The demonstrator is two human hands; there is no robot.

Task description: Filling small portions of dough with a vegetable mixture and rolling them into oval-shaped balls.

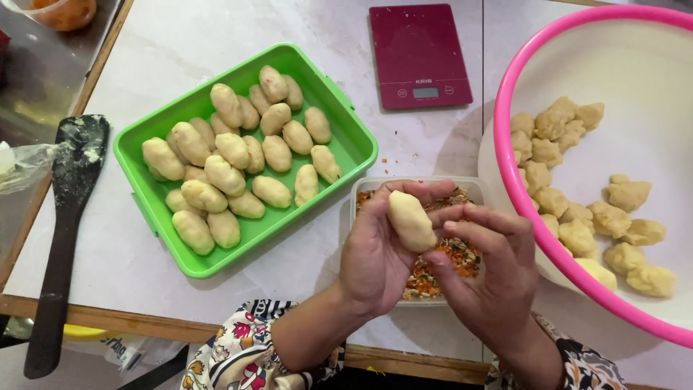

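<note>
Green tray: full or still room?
Partly full. Green tray holds shaped dough rolls across most of it; its near-right floor strip shows bare.

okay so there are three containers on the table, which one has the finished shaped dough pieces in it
The green tray on the left: it holds smooth oval rolls in rows. The pink-rimmed basin holds rough dough lumps, and the clear tub under the hands holds chopped filling.

A dark red kitchen scale [419,55] sits on the table; a floury black spatula [66,217] lies left.
</note>
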